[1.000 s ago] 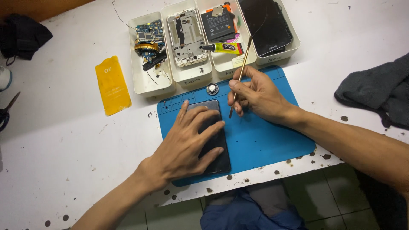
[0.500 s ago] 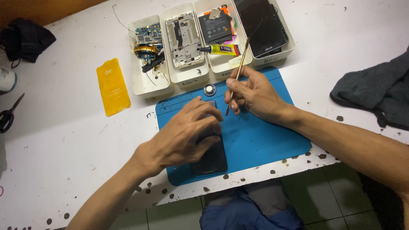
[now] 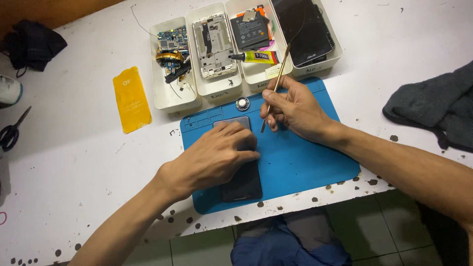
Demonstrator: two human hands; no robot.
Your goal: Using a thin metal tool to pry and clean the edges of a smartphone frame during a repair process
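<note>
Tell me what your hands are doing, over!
Left hand flat on dark phone, pinning it to blue mat. Right hand grips thin metal pry tool, tip beside phone. Nothing between them.

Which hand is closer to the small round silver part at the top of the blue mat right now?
Right. The right hand, holding a thin stick tool, sits just beside the round silver part. The left hand lies lower on the mat, pressing flat on the dark phone.

White surface [image 3: 74,162], paint chipped and spotted along the near edge. Lying directly on it: blue mat [image 3: 305,162] at centre; four white trays [image 3: 170,101] in a row behind the mat; yellow card [image 3: 131,100] left of them; scissors [image 3: 10,132] at far left; black cloth [image 3: 32,44] top left; grey cloth [image 3: 433,108] at right.
</note>
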